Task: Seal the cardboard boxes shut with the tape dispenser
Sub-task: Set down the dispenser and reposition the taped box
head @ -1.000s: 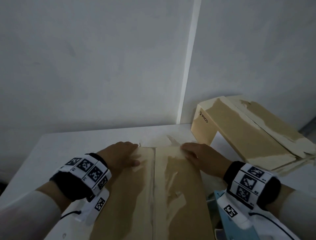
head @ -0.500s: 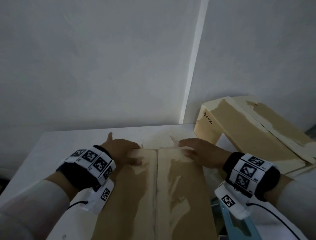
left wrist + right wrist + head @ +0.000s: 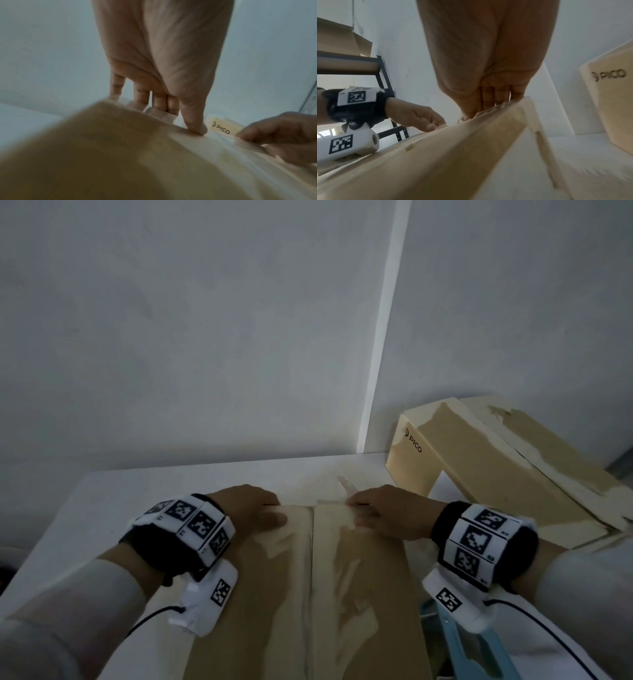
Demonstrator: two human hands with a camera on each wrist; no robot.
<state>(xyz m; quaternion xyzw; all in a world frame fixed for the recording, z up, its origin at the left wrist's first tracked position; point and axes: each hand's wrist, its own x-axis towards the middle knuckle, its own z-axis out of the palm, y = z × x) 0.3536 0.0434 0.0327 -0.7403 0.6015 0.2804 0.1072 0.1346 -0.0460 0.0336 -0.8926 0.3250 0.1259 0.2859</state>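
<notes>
A brown cardboard box (image 3: 308, 594) lies in front of me, its two top flaps shut along a centre seam. My left hand (image 3: 250, 508) grips the far edge of the left flap: the fingers (image 3: 159, 100) hang over the edge and the thumb (image 3: 195, 124) presses on top. My right hand (image 3: 387, 515) holds the far edge of the right flap the same way, fingers (image 3: 494, 97) over the rim. A scrap of clear tape (image 3: 346, 486) sticks up between the hands. The light blue tape dispenser (image 3: 469, 645) lies by the box's right side, under my right wrist, with no hand on it.
A second cardboard box marked PICO (image 3: 479, 467) stands at the back right of the white table (image 3: 102, 501), close to the wall corner. A dark metal shelf (image 3: 383, 75) with cardboard on it stands off to the left.
Both hands have slid from lying on the flaps to the box's far edge, and their fingers now curl over it. The box and the dispenser stay put.
</notes>
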